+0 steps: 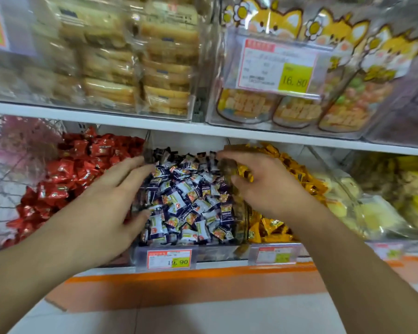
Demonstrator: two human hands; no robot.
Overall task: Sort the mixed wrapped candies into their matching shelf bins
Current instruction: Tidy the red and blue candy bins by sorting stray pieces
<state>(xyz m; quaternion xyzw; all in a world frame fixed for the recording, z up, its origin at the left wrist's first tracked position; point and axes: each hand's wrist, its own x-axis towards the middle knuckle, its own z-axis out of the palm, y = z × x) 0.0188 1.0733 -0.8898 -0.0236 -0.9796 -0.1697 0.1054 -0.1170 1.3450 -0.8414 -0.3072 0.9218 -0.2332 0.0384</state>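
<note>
- Ctr bin point(140, 251): dark-blue/white wrapped candies point(186, 201), heaped.
- Left bin: red candies point(77, 165). Right of ctr: orange candies point(270, 225).
- Left hand point(111, 201) at ctr bin's left edge, fingers straight, slightly spread, resting on the candies.
- Right hand point(263, 182) over ctr/orange divide, fingers curled, pinching a blurred brown candy point(227, 165).
- Upper shelf: clear boxes w/ pastries point(135, 68), fox-print bags point(287, 68).

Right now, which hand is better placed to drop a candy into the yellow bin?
The right hand, probably: it hovers at the yellow candies and seems to pinch a brown candy. The left hand is beside the red candies.
</note>
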